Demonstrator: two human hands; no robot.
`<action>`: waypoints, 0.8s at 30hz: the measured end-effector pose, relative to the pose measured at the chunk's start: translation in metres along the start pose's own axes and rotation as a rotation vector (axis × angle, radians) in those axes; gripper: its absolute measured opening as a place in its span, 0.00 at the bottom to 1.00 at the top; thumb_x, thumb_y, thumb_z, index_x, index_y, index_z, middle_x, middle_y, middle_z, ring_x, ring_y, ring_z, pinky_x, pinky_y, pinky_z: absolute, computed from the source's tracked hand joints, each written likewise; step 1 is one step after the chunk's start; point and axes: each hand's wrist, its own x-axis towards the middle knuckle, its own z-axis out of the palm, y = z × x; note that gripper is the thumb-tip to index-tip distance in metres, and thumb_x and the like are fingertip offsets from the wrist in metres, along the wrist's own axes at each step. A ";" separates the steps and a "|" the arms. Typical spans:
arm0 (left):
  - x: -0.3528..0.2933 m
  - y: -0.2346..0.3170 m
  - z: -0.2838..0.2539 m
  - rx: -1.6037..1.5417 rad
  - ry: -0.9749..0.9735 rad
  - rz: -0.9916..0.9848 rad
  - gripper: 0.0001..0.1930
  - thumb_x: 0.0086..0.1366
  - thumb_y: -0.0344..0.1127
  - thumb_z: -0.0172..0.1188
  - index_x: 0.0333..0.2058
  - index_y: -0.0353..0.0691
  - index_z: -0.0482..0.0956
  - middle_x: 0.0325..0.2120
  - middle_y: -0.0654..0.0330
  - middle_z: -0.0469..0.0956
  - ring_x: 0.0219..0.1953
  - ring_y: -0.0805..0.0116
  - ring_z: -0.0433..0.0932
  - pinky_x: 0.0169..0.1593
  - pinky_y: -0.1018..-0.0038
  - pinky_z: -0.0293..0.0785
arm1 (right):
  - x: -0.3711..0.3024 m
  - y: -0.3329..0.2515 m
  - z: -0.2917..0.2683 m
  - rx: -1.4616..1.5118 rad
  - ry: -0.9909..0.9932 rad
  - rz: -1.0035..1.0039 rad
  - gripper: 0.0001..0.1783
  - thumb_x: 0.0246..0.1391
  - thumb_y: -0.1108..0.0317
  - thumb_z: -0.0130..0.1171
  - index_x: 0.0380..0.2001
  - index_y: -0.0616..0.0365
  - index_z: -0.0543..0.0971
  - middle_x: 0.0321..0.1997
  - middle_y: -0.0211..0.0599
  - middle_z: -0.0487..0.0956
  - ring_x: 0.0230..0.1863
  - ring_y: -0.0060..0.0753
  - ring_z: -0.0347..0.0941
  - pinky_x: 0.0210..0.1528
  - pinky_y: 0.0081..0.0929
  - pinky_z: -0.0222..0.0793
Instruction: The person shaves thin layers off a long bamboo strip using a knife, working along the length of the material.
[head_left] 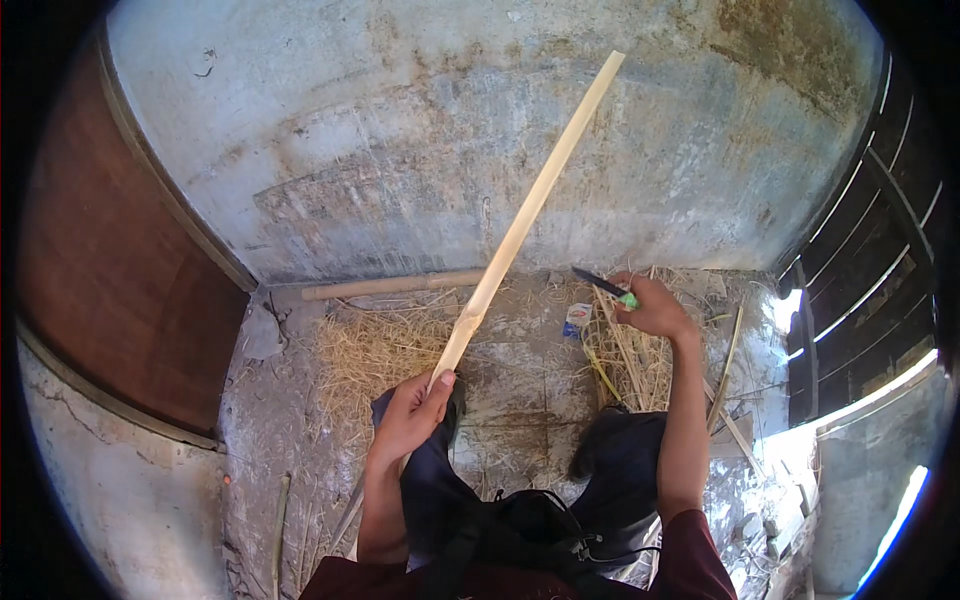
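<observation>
A long pale strip of split bamboo point(530, 215) slants up and to the right, with a node partway along it. My left hand point(410, 412) grips it near its lower end, the thumb pressed along the strip. Off to the right, my right hand point(655, 308) is closed around the green handle of a knife point(603, 284). The dark blade points up and left, apart from the bamboo strip. Most of the handle is hidden by my fingers.
Shavings pile up on the floor at left point(375, 355) and right. A bamboo pole point(395, 286) lies along the stained wall point(400, 160). A small packet point(577, 320) sits near loose strips. A brown door panel point(130, 240) stands left, dark slats point(865, 260) right.
</observation>
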 end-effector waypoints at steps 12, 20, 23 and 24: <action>-0.003 0.001 0.022 0.211 0.051 0.150 0.19 0.81 0.47 0.57 0.37 0.35 0.79 0.21 0.67 0.74 0.23 0.79 0.72 0.28 0.74 0.66 | 0.009 -0.088 0.009 1.043 0.069 0.153 0.22 0.70 0.55 0.64 0.60 0.56 0.82 0.35 0.32 0.86 0.19 0.10 0.59 0.24 0.17 0.57; -0.003 -0.002 0.024 0.235 -0.034 0.138 0.18 0.79 0.46 0.59 0.41 0.34 0.80 0.22 0.65 0.76 0.24 0.78 0.74 0.28 0.73 0.68 | 0.008 -0.100 0.041 1.055 0.051 0.077 0.18 0.66 0.56 0.70 0.52 0.55 0.88 0.21 0.17 0.74 0.18 0.10 0.51 0.21 0.21 0.45; -0.003 -0.004 0.017 0.298 -0.108 0.074 0.18 0.79 0.47 0.60 0.45 0.34 0.78 0.21 0.57 0.74 0.25 0.73 0.74 0.32 0.68 0.72 | 0.007 -0.108 0.044 1.012 0.095 0.078 0.16 0.65 0.57 0.72 0.49 0.55 0.90 0.18 0.14 0.67 0.18 0.10 0.52 0.22 0.21 0.45; -0.002 0.001 0.017 0.285 -0.134 0.022 0.18 0.78 0.47 0.61 0.46 0.34 0.78 0.22 0.57 0.76 0.26 0.73 0.75 0.32 0.68 0.73 | 0.007 -0.108 0.044 1.009 0.098 0.078 0.16 0.65 0.57 0.72 0.49 0.55 0.90 0.18 0.14 0.68 0.18 0.10 0.53 0.22 0.21 0.45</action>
